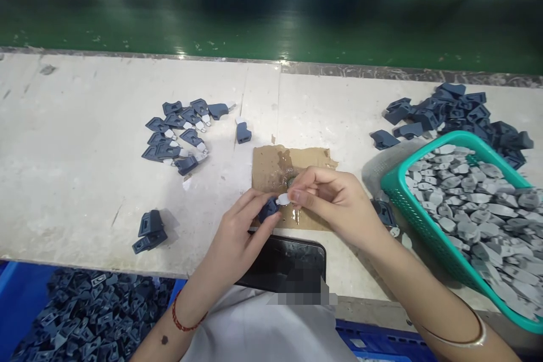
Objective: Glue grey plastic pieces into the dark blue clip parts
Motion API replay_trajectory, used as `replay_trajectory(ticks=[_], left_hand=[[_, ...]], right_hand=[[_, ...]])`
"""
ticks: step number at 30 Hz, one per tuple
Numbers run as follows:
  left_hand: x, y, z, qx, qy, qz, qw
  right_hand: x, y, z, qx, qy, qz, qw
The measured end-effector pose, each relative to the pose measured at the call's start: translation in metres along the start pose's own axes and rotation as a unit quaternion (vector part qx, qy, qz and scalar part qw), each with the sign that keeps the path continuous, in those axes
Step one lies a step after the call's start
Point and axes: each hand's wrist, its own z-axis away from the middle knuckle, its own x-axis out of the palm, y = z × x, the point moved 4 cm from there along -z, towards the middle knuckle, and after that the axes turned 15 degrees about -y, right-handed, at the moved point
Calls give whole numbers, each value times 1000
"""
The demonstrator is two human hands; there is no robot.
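My left hand (248,223) pinches a dark blue-grey plastic part (268,209) between thumb and fingers. Against the right end of that part is a small light grey plastic piece (283,199), gripped by the fingertips of my right hand (324,198). The two pieces touch; how deep one sits in the other I cannot tell. Both hands are above a brown cardboard sheet (265,167) with wet, shiny patches. On the table to the left lies a group of dark parts (165,150), several with light grey pieces at their ends.
A green basket (392,184) of light grey pieces stands at the right, with a heap of dark parts (458,107) behind it. A phone (288,260) lies at the table's front edge. Lower left is a blue bin (14,294) of dark parts. A green conveyor belt (271,22) runs behind.
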Motion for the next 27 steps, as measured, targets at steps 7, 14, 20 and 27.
replay_trajectory(ticks=[7, 14, 20, 27], left_hand=[[-1, 1, 0, 3, -10, -22, 1000], [0, 4, -1, 12, -37, -46, 998], [-7, 5, 1, 26, -37, -45, 998], [-7, 13, 5, 32, -71, -33, 996]], right_hand=[[4, 4, 0, 2, -26, -1, 1000], [10, 12, 1, 19, -60, 31, 998], [12, 7, 4, -46, -74, 149, 985], [23, -11, 10, -188, -122, 417, 881]])
